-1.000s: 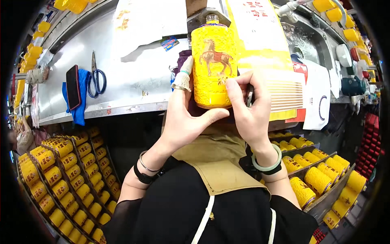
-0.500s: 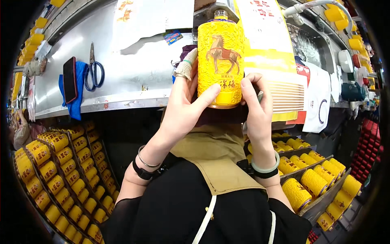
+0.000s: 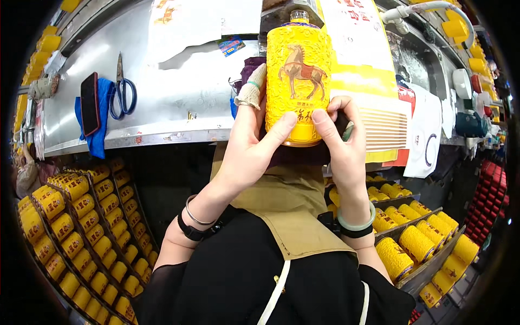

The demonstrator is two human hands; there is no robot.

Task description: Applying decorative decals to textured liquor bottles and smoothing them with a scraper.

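Observation:
A yellow embossed bottle [image 3: 298,65] with a brown horse picture and a clear glass neck stands tilted at the table's front edge. My left hand [image 3: 250,138] grips its left side, thumb flat on the lower front, a whitish cloth cover on one finger. My right hand [image 3: 342,127] holds the lower right, its thumb pressed on the front beneath the horse and its fingers curled at the side. Something dark with a greenish edge [image 3: 348,131] shows between those fingers, too hidden to name. Dark purple cloth [image 3: 253,66] lies behind the left fingers.
On the steel table [image 3: 179,95], left, lie scissors [image 3: 124,89] and a phone [image 3: 91,103] on blue cloth. Yellow-white printed sheets [image 3: 360,76] lie right of the bottle, near a sink [image 3: 414,59]. Racks of yellow bottles [image 3: 89,233] flank me below, with more [image 3: 417,244] at right.
My right thumb has moved left from the bottle's edge onto its lower front. The bottle appears slightly farther right and its printed face has shifted a little. My left grip stays much the same.

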